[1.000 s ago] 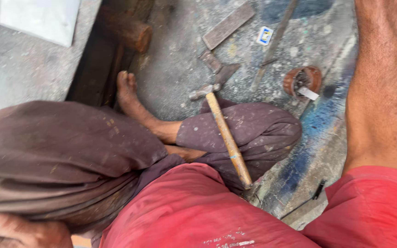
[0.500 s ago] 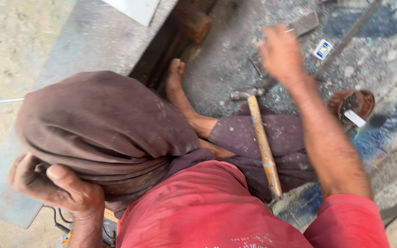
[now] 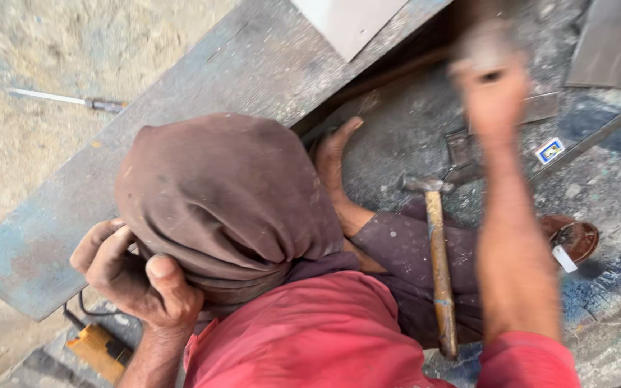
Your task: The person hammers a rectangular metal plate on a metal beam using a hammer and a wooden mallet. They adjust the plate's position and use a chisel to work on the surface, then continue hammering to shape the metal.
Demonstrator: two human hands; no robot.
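I sit on the floor in a red shirt and brown trousers. My left hand [image 3: 134, 276] clasps my bent knee [image 3: 231, 201] at the lower left, fingers curled on the cloth. My right hand [image 3: 494, 90] is stretched out at the upper right and is blurred by motion. Its fingers look curled, but what they hold, if anything, is not clear. A hammer [image 3: 436, 259] with a wooden handle lies across my other leg, head pointing away, just left of my right forearm. My bare foot [image 3: 332, 154] rests on the dusty floor.
A long grey metal sheet [image 3: 181, 151] lies to the left, and a screwdriver [image 3: 66, 100] lies on the sand beyond it. A yellow tool [image 3: 98, 352] with a cable sits below my left hand. A small blue-and-white box [image 3: 549, 149], metal offcuts [image 3: 461, 147] and a rusty round part [image 3: 576, 241] lie at the right.
My right arm has reached forward from my side, and the hand has moved farther away and gone blurry. My left hand has taken hold of the knee. The hammer has stayed on my leg.
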